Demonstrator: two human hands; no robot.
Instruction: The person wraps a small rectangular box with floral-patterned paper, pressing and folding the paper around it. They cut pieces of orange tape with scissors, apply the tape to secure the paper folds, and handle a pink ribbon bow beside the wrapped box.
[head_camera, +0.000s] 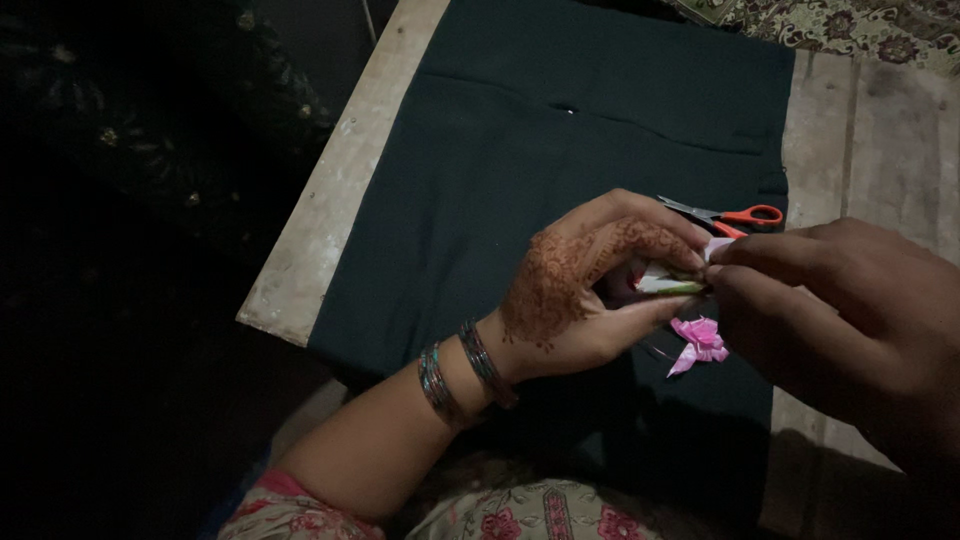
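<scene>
Both hands meet right of centre: I see my left hand (590, 290) and right hand (830, 300) pinching one small white-and-green folded piece (668, 282); pink ribbon flower (699, 342) lies just below on dark green cloth (520, 170), orange-handled scissors (730, 215) just above.

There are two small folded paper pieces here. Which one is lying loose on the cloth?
The pink piece, lying free on the dark cloth below the hands. The white and green piece is pinched between the left hand and right hand.
</scene>
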